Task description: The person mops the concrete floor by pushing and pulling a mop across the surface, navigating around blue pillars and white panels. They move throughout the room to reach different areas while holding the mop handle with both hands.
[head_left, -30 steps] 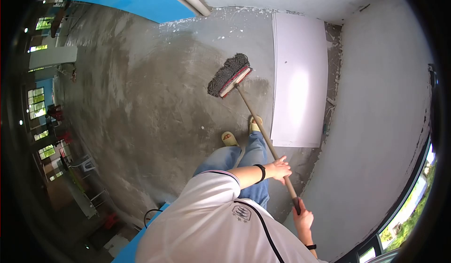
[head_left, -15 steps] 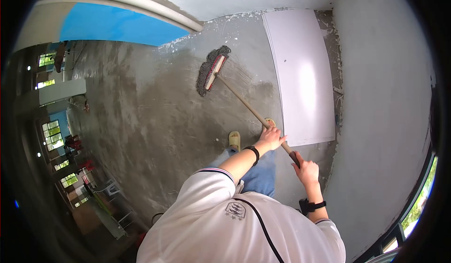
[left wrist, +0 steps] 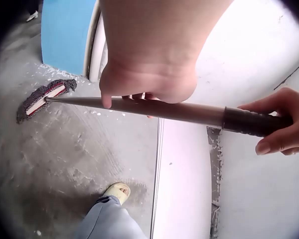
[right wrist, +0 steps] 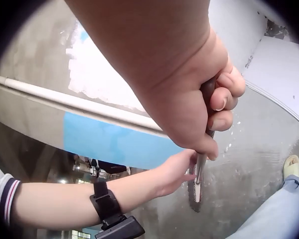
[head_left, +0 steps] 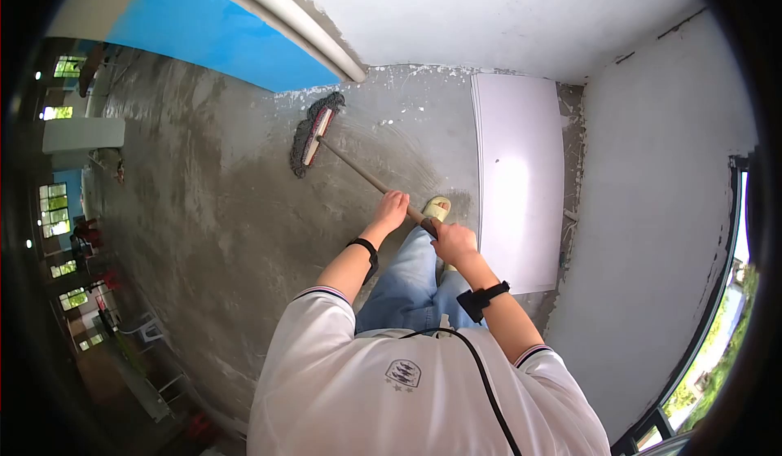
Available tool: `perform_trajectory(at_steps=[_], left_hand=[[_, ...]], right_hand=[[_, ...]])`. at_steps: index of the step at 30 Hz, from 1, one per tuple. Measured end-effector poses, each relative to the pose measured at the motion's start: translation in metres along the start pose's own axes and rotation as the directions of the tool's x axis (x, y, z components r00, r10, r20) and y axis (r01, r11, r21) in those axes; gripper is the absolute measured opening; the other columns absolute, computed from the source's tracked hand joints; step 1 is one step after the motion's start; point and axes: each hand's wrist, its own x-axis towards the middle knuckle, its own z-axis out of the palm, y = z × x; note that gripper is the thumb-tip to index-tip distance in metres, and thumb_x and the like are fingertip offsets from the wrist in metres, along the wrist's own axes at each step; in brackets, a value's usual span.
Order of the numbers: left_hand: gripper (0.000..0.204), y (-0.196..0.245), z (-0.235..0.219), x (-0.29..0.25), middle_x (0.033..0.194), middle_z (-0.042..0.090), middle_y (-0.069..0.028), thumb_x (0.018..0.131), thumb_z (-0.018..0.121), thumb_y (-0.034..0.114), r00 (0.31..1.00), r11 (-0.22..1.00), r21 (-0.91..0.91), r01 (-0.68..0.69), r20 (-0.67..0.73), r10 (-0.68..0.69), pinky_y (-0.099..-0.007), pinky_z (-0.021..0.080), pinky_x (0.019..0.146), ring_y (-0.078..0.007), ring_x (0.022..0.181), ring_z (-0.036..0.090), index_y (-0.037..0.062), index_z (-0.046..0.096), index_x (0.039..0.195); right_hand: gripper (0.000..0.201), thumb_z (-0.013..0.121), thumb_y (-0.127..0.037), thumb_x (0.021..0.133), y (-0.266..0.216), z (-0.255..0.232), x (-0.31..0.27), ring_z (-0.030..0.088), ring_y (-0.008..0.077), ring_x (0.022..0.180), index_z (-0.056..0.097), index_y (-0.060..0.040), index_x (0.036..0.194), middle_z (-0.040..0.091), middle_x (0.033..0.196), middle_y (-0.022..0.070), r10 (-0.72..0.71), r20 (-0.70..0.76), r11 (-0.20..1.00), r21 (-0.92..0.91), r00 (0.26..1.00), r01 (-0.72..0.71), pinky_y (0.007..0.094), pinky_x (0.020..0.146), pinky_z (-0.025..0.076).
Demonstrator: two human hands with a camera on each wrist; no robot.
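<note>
A long-handled mop (head_left: 358,168) slants across the bare concrete floor (head_left: 244,252), its wide head resting flat on the ground ahead and to the person's left. Shaggy dark-grey yarn (head_left: 301,137) fringes a narrow pale bar (head_left: 313,148) edged in red. The straight, light-brown handle (left wrist: 199,113) rises from the bar's middle and ends in a dark grip (left wrist: 249,122). The left hand (head_left: 393,209) holds the handle lower down; the right hand's (head_left: 456,243) fingers wrap the grip.

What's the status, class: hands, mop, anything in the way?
Left hand, right hand: both gripping handle. Mop head on floor. White board apart to its right, not blocking.
</note>
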Motion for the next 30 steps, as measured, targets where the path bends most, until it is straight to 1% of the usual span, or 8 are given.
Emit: perform_trajectory(at_steps=[3,5,9,10,13,18,22,30], left_hand=[[0.025,0.002,-0.017,-0.003,0.112,0.063,-0.0150,0.094,0.043,0.017,0.995,0.967,-0.256,0.000,0.101,0.027,-0.0423,0.034,0.108,-0.0331,0.117,0.050,0.0053,0.064,0.099],[0.021,0.006,-0.003,-0.013,0.102,0.064,-0.0100,0.088,0.045,0.005,0.979,0.862,-0.464,-0.203,-0.071,0.192,-0.0421,0.032,0.111,-0.0281,0.117,0.051,0.0080,0.064,0.096],[0.043,0.054,-0.013,-0.050,0.127,0.048,-0.0115,0.075,0.061,0.002,0.935,0.870,-0.409,-0.275,0.099,0.342,-0.0475,0.028,0.114,-0.0393,0.136,0.030,0.0111,0.054,0.116],[0.062,0.058,-0.006,-0.058,0.140,0.034,-0.0134,0.070,0.070,0.006,0.892,0.870,-0.361,-0.337,0.174,0.418,-0.0520,0.026,0.113,-0.0468,0.140,0.017,0.0134,0.045,0.127],[0.066,0.089,0.020,-0.111,0.141,0.031,-0.0158,0.071,0.073,0.010,0.875,0.852,-0.332,-0.405,0.130,0.466,-0.0542,0.024,0.113,-0.0465,0.140,0.015,0.0129,0.041,0.129],[0.080,0.124,0.122,-0.218,0.143,0.021,-0.0224,0.065,0.079,0.021,0.756,0.805,-0.337,-0.489,0.298,0.584,-0.0620,0.012,0.114,-0.0515,0.140,0.000,0.0071,0.034,0.130],[0.080,0.182,0.191,-0.327,0.143,0.022,-0.0231,0.066,0.079,0.019,0.675,0.778,-0.292,-0.556,0.387,0.628,-0.0589,0.016,0.114,-0.0529,0.139,0.001,0.0058,0.033,0.129],[0.056,0.300,0.265,-0.486,0.128,0.045,-0.0149,0.068,0.074,0.022,0.309,0.796,-0.352,-0.492,0.784,0.538,-0.0592,0.021,0.110,-0.0415,0.134,0.027,0.0139,0.049,0.118]], right_hand=[[0.046,0.064,-0.035,0.085,0.002,-0.006,-0.016,0.067,0.0381,0.084,0.053,-0.0164,0.126,0.069,0.090,0.0185,-0.003,0.040,0.999,0.043,0.999,0.001,0.0486,0.074,0.053],[0.047,0.063,-0.036,0.086,0.012,-0.010,-0.032,0.066,0.0405,0.083,0.052,-0.0165,0.127,0.068,0.089,0.0200,0.029,0.063,0.999,0.024,0.998,-0.031,0.0496,0.075,0.052],[0.046,0.061,-0.034,0.086,0.043,-0.006,-0.081,0.064,0.0429,0.088,0.054,-0.0156,0.128,0.068,0.091,0.0211,0.037,0.017,0.972,0.233,0.999,-0.040,0.0483,0.079,0.051],[0.046,0.062,-0.034,0.086,0.049,-0.001,-0.099,0.064,0.0424,0.088,0.055,-0.0153,0.127,0.068,0.092,0.0209,0.062,-0.009,0.953,0.296,0.998,-0.056,0.0477,0.079,0.051],[0.044,0.063,-0.032,0.085,0.057,0.028,-0.160,0.064,0.0416,0.088,0.058,-0.0137,0.125,0.068,0.094,0.0205,0.139,-0.022,0.911,0.394,0.990,-0.119,0.0465,0.079,0.051],[0.046,0.064,-0.031,0.085,0.096,0.129,-0.294,0.064,0.0402,0.092,0.058,-0.0136,0.127,0.066,0.096,0.0233,0.278,-0.060,0.841,0.497,0.959,-0.213,0.0441,0.079,0.051],[0.047,0.066,-0.030,0.084,0.138,0.227,-0.423,0.065,0.0390,0.093,0.058,-0.0143,0.128,0.066,0.095,0.0232,0.397,-0.070,0.745,0.607,0.915,-0.277,0.0414,0.079,0.051],[0.055,0.071,-0.030,0.077,0.134,0.337,-0.635,0.066,0.0400,0.082,0.056,-0.0215,0.130,0.068,0.088,0.0207,0.600,-0.136,0.721,0.518,0.788,-0.460,0.0470,0.074,0.053]])
